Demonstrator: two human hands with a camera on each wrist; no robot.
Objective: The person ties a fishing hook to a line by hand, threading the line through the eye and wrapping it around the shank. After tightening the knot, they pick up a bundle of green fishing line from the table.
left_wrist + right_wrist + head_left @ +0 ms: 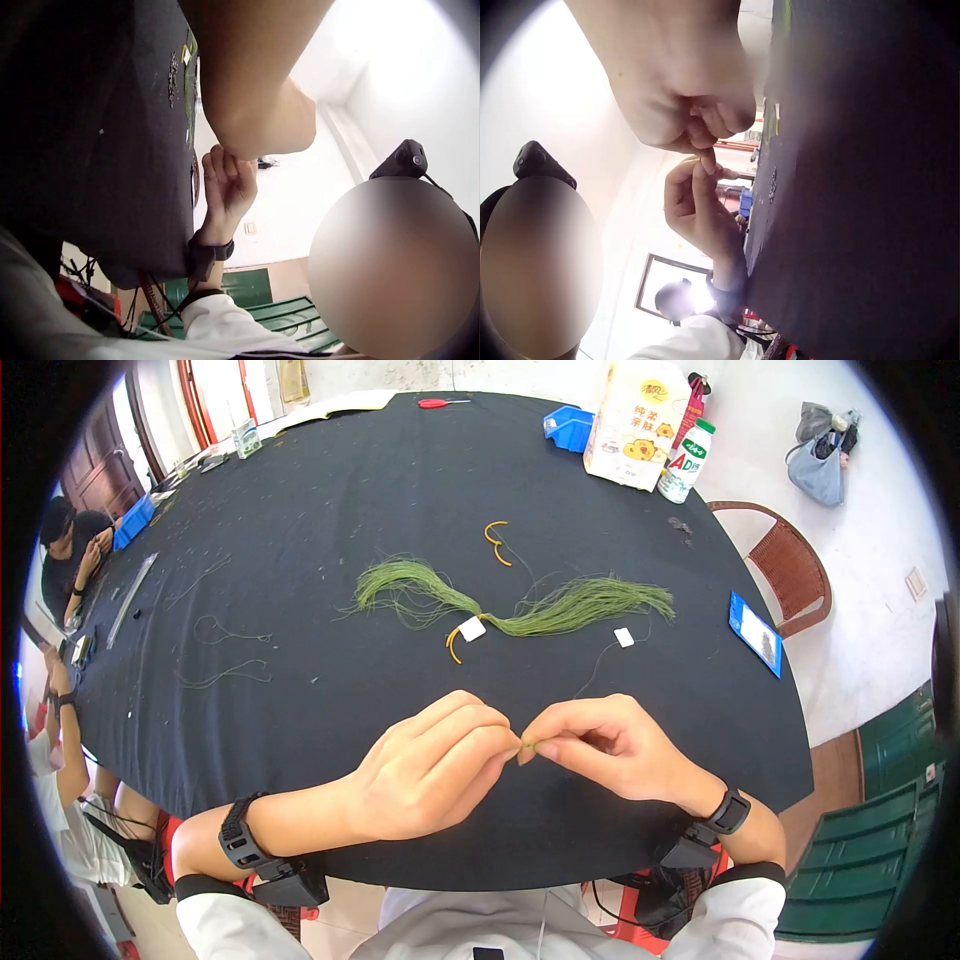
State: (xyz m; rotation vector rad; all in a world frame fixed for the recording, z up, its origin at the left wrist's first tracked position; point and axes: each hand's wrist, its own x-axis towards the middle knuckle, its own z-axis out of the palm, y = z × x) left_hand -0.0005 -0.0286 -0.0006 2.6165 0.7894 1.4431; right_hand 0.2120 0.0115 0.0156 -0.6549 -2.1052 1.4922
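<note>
Above the near part of the black table, my left hand and right hand meet fingertip to fingertip. Both pinch a thin green thread, of which only a tiny bit shows between them. In the right wrist view, thumb and forefinger of each hand press together at the meeting point. From near the right hand a fine dark strand runs up to a white tag. Beyond the hands lies a bundle of green threads, tied at its middle beside another white tag and a yellow curved piece.
Another yellow curved piece lies past the bundle. Loose threads are at left, a blue packet at right. Far back stand a tissue pack, a bottle and a blue bin. Other people sit along the left edge.
</note>
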